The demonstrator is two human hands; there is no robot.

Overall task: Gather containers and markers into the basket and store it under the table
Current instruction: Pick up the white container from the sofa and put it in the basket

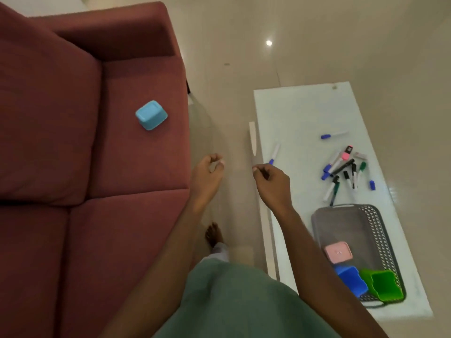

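A light blue container lies upside down on the red sofa seat at upper left. A grey mesh basket stands on the white table, holding a pink container, a blue container and a green container. Several markers lie in a loose pile above the basket; two more markers lie apart. My left hand hangs over the floor beside the sofa, fingers loosely curled, empty. My right hand hovers at the table's left edge, fingers loosely curled, holding nothing.
The red sofa fills the left half. The white glass table stands at right on a beige tiled floor. A narrow floor strip separates them, where my bare foot stands.
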